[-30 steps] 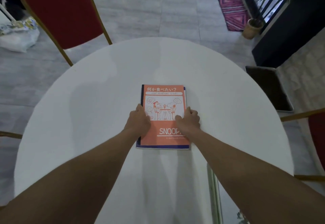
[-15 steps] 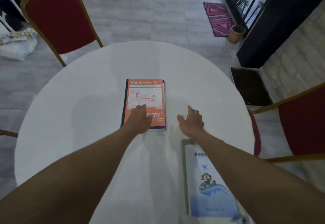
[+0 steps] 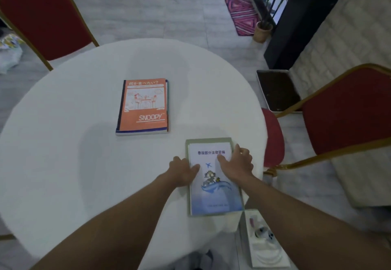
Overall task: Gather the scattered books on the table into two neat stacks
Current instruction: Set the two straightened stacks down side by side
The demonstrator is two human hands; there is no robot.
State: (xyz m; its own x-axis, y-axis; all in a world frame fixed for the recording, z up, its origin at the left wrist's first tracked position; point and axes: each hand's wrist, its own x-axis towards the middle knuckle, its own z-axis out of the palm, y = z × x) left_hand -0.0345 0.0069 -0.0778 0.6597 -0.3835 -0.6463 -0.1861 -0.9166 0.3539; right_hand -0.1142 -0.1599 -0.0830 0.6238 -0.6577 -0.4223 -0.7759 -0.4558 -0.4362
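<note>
An orange Snoopy book (image 3: pixel 144 106) tops a small stack near the middle of the round white table (image 3: pixel 63 142); darker book edges show beneath it. A white-and-blue book with a plane and whale picture (image 3: pixel 213 193) lies on a grey-green one at the table's near right edge. My left hand (image 3: pixel 183 170) touches that stack's left side, fingers straight. My right hand (image 3: pixel 237 161) rests flat on its upper right part, fingers spread over the cover.
Two red chairs with gold frames stand by the table, one at far left (image 3: pixel 42 20), one at right (image 3: pixel 347 108). A white box (image 3: pixel 264 242) sits below the table edge at near right. A planter tray (image 3: pixel 277 89), potted plant and pink rug lie on the floor.
Both hands left the orange book and moved right and nearer to the white-and-blue book. The orange stack stays where it was set. The camera view shifted right.
</note>
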